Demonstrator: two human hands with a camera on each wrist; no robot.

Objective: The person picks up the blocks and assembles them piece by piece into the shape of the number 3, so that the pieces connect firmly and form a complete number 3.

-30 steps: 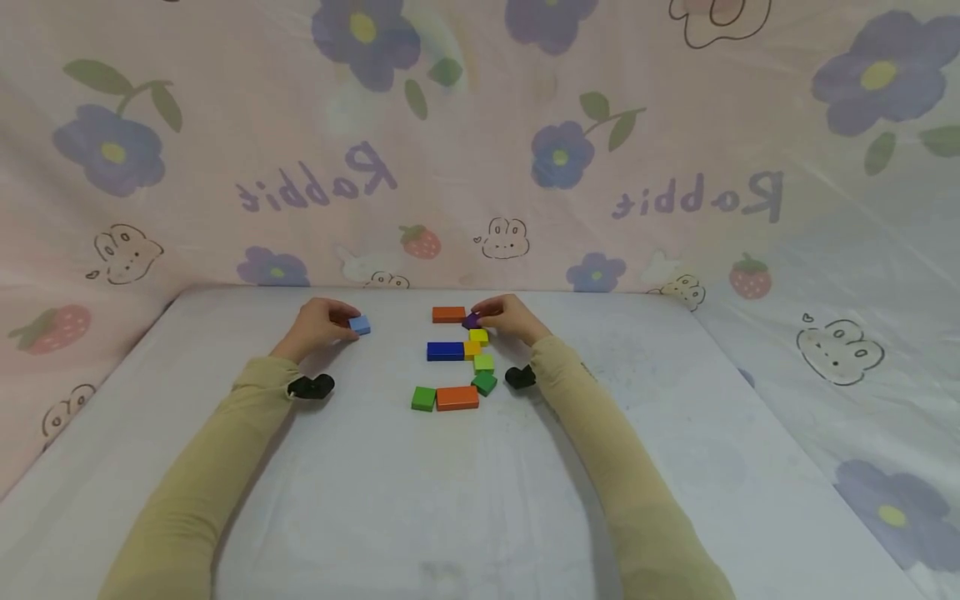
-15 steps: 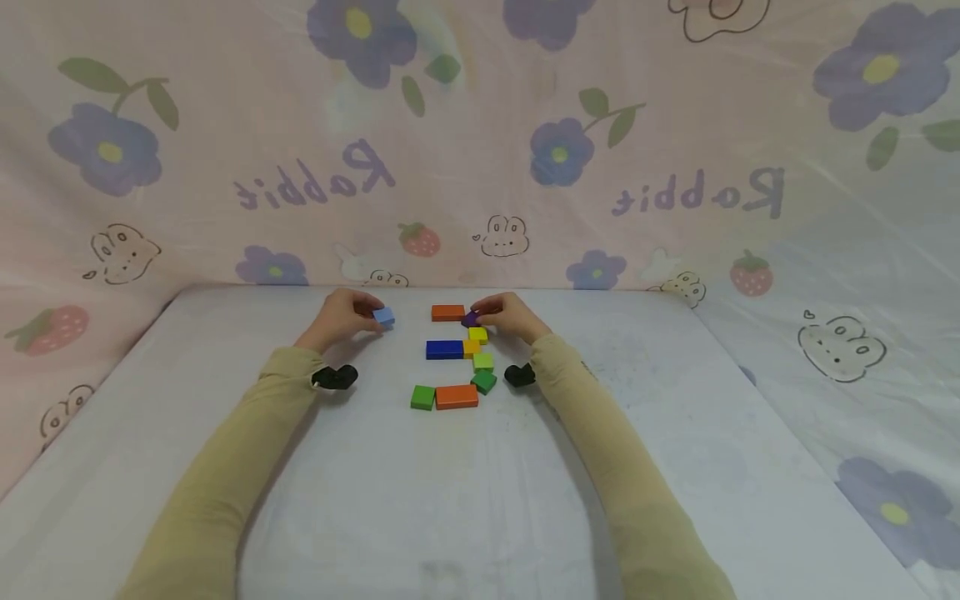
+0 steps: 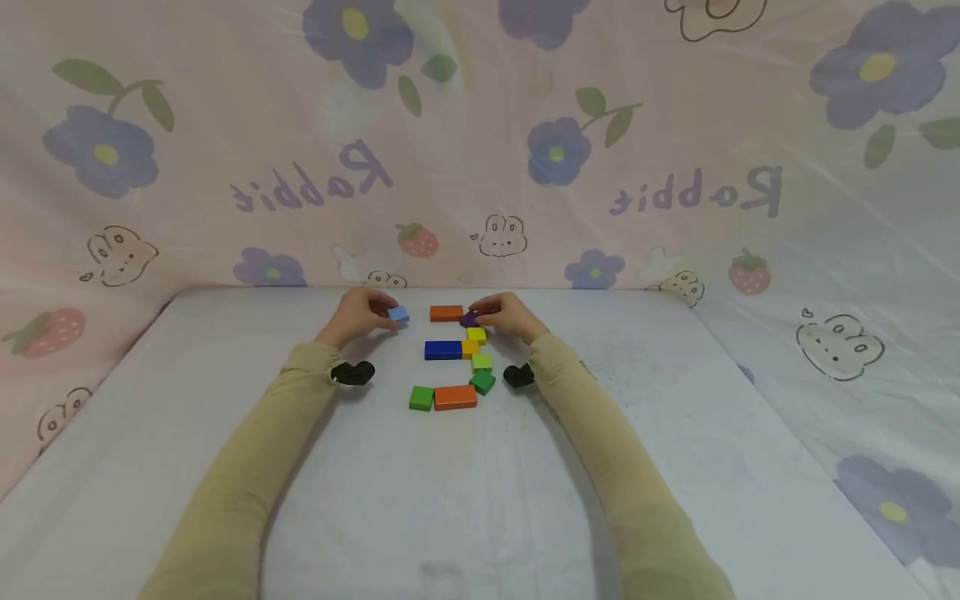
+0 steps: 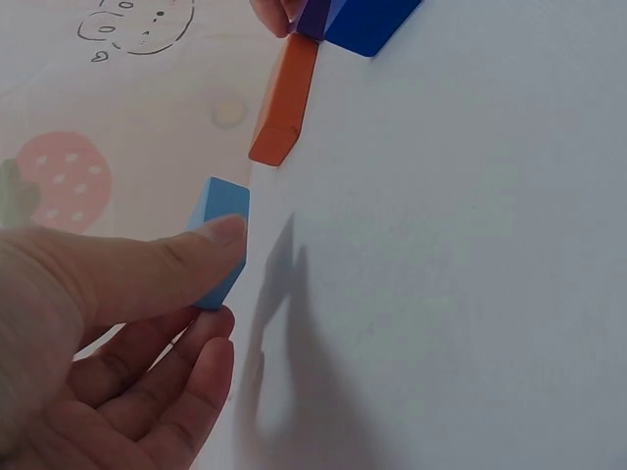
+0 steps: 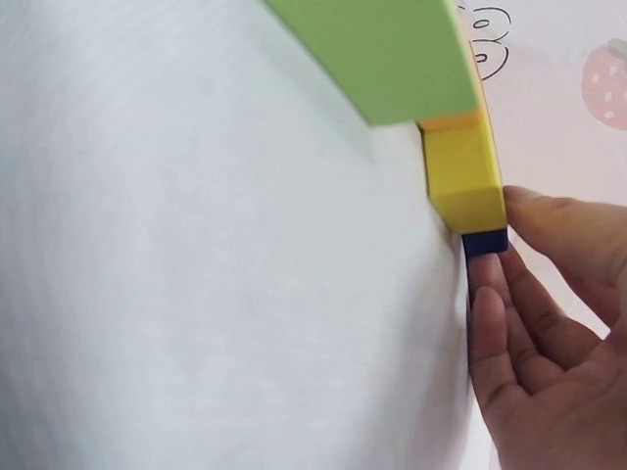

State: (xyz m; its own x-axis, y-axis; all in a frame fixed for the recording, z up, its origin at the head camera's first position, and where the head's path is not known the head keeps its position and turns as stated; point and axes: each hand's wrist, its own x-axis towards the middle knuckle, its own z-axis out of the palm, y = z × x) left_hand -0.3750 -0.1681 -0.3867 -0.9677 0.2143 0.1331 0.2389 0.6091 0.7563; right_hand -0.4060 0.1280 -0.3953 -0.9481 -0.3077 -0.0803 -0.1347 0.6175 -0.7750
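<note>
My left hand (image 3: 358,317) pinches a light blue block (image 3: 399,314) between thumb and fingers, left of the far orange block (image 3: 446,313) and apart from it. In the left wrist view, the thumb (image 4: 181,264) lies across that block's near side. My right hand (image 3: 512,317) pinches a small purple block (image 3: 469,319) at the right end of the far orange block. Fingers cover much of the purple block. In the right wrist view, only a dark strip of it shows beside the yellow block (image 5: 465,176).
Nearer on the white table (image 3: 390,500) lie a dark blue block (image 3: 443,350), an amber block (image 3: 470,349), a lime block (image 3: 482,363), a dark green block (image 3: 482,382), a nearer orange block (image 3: 455,397) and a green block (image 3: 422,398). A patterned cloth (image 3: 465,183) hangs behind.
My left hand has carried the light blue block rightward, closer to the far orange block. The right hand stays at the purple block.
</note>
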